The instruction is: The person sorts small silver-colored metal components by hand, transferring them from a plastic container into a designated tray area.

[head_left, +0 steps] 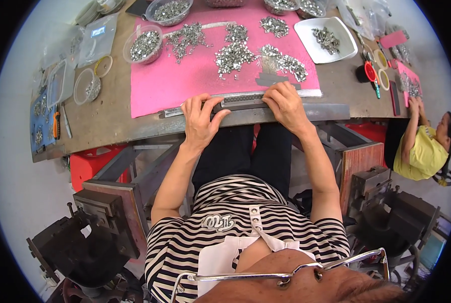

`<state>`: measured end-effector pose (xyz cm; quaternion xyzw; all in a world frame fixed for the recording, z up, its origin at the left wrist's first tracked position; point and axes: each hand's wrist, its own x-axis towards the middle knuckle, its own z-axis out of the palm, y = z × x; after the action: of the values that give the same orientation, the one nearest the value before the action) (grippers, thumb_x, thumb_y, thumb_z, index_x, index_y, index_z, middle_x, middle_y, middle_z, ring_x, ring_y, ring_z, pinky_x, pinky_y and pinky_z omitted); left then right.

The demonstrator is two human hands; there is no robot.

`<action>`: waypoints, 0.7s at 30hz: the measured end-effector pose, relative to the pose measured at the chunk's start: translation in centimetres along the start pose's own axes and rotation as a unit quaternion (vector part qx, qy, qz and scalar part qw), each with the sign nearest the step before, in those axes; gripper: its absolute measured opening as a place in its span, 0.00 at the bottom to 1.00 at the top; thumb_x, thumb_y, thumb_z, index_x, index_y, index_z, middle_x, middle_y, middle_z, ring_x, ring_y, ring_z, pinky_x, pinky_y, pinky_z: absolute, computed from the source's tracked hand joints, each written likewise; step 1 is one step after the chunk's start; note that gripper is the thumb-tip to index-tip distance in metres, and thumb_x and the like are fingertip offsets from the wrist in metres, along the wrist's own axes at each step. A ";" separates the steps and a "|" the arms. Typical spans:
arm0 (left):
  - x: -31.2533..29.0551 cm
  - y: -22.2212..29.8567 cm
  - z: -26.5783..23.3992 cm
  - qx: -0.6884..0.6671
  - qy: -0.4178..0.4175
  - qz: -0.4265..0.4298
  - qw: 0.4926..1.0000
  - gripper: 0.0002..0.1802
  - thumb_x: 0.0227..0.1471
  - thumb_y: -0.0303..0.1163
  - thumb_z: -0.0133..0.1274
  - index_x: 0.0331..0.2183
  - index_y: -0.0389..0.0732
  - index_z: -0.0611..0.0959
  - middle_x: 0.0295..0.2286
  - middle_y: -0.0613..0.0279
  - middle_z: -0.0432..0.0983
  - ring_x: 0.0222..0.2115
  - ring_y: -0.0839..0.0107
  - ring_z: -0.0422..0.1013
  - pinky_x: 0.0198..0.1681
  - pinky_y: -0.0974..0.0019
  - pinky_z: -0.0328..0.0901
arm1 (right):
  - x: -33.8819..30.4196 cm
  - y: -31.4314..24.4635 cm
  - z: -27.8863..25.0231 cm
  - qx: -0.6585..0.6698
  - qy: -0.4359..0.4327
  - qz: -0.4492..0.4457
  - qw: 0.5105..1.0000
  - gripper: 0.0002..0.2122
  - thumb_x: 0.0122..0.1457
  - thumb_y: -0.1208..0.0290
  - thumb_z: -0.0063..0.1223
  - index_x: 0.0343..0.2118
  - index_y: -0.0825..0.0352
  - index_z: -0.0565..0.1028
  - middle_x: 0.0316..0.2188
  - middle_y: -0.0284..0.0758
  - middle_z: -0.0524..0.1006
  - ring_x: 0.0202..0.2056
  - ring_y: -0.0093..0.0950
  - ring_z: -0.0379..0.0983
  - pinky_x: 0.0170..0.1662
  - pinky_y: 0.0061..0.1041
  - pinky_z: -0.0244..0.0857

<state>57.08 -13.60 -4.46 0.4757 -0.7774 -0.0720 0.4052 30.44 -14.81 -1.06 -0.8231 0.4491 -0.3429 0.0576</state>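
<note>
At upper centre, our left hand and right hand pinch a dark bar at its ends, thumbs and fingers closed on it, by the mat's lower edge.

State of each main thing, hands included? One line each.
Left hand: pinching the left end of the dark bar
Right hand: pinching its right end
Dark bar: held at both ends
Pink mat: spread out, metal parts heaped on it
Round tub at mat's left: open, well filled
White dish: open, partly filled
</note>
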 end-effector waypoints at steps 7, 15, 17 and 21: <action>0.1 0.0 -0.1 0.000 0.003 0.001 1.000 0.22 0.44 0.40 0.69 0.43 0.46 0.84 0.38 0.63 0.72 0.41 0.62 0.67 0.49 0.57 0.57 | 0.3 -0.1 -0.3 0.018 -0.011 0.003 1.000 0.06 0.52 0.80 0.63 0.30 0.68 0.76 0.31 0.37 0.75 0.35 0.38 0.71 0.39 0.34 0.66; 0.2 -0.1 -0.3 0.009 0.007 0.002 1.000 0.22 0.45 0.40 0.68 0.43 0.46 0.84 0.38 0.62 0.72 0.41 0.61 0.67 0.48 0.56 0.57 | 0.0 0.4 -0.1 0.217 -0.014 0.201 0.955 0.07 0.55 0.80 0.62 0.36 0.71 0.78 0.33 0.38 0.78 0.36 0.32 0.74 0.42 0.27 0.67; 0.3 0.0 -0.6 0.012 0.007 -0.007 1.000 0.21 0.45 0.40 0.68 0.42 0.46 0.84 0.38 0.61 0.72 0.41 0.60 0.68 0.47 0.55 0.57 | 0.1 0.1 0.9 0.153 0.015 0.150 0.977 0.06 0.55 0.80 0.62 0.35 0.71 0.78 0.32 0.38 0.78 0.36 0.34 0.74 0.43 0.29 0.67; 0.0 0.3 -0.7 0.000 -0.016 -0.016 1.000 0.22 0.46 0.40 0.68 0.43 0.45 0.83 0.40 0.59 0.72 0.42 0.57 0.68 0.49 0.52 0.59 | -0.7 0.2 1.0 0.155 0.034 0.145 0.977 0.06 0.54 0.81 0.61 0.35 0.70 0.78 0.33 0.38 0.78 0.37 0.35 0.74 0.44 0.31 0.67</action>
<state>57.35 -13.24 -3.81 0.4873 -0.7758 -0.0859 0.3915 30.68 -14.58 -2.27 -0.7181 0.5067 -0.4243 0.2180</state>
